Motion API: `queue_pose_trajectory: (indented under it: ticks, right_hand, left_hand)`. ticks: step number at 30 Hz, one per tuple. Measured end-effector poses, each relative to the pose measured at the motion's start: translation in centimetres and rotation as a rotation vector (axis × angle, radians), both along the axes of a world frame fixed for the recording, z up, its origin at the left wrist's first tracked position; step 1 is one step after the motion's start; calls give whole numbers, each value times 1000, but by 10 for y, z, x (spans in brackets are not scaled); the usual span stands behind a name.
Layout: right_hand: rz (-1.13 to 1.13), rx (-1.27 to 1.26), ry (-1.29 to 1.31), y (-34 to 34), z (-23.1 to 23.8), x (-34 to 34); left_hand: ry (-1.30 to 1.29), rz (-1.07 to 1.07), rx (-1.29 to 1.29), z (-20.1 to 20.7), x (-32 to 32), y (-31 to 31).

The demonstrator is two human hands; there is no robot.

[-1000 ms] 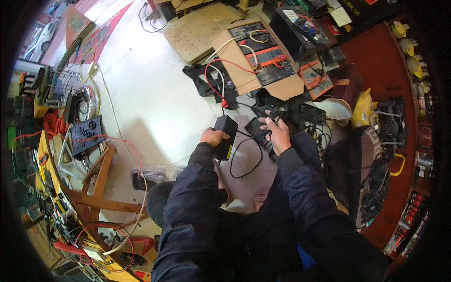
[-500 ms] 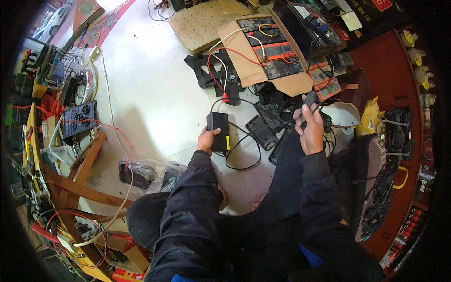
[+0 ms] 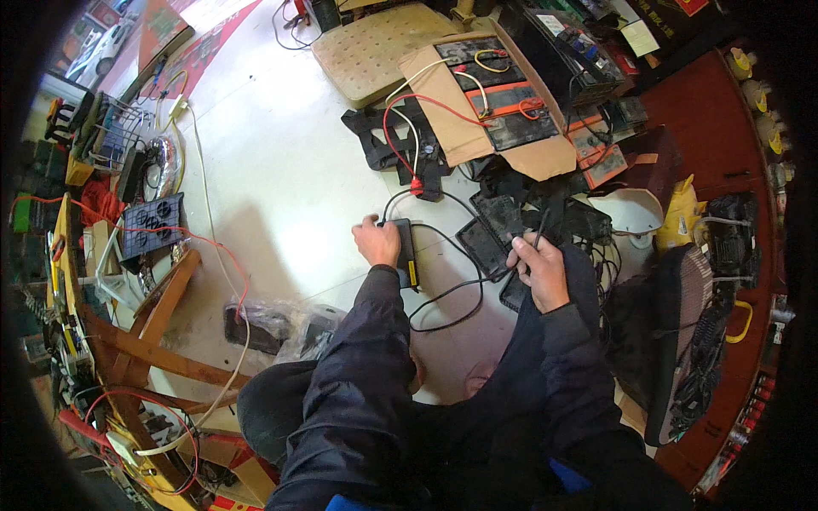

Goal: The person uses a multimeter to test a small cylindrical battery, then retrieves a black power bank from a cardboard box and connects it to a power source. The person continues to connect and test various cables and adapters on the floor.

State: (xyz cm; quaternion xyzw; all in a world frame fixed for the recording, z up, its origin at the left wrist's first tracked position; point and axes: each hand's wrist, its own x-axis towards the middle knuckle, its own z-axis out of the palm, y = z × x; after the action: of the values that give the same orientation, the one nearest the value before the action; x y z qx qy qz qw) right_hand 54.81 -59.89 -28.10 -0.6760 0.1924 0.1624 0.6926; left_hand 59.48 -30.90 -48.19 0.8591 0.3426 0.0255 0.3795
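Observation:
My left hand [image 3: 378, 241] grips a black box-shaped charger [image 3: 406, 252] with a yellow label on its side, resting it on the white floor. A black cable [image 3: 450, 294] loops from the charger across the floor. My right hand [image 3: 538, 271] pinches a black cable [image 3: 540, 228] that runs up toward a pile of black chargers [image 3: 487, 230]. Both forearms wear dark sleeves.
Batteries with red and white wires [image 3: 498, 100] sit on cardboard ahead. A tan perforated cushion [image 3: 375, 47] lies behind them. A black strap [image 3: 379, 145] lies on the floor. A wooden frame [image 3: 158, 315] and cluttered bench stand at left; a red shelf [image 3: 724, 128] curves at right.
My left hand lowered the charger onto the floor, covering it from above. My right hand came down and left from the pile, still pinching the cable.

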Motion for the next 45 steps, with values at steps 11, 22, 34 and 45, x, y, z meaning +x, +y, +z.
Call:
queue_pose_trajectory:
  ticks: [11, 22, 34, 45]
  right_hand:
    - [163, -156, 87, 4, 2, -27]
    - [15, 63, 59, -12, -3, -24]
    - [25, 171, 0, -3, -8, -17]
    - [-51, 339, -99, 10, 28, -9]
  left_hand:
    - [-84, -160, -288, -33, 121, -41]
    - [-239, -90, -812, 13, 130, -21]
    - [-484, -508, -2, 137, 138, 3]
    - [-11, -571, -752, 275, 140, 18]
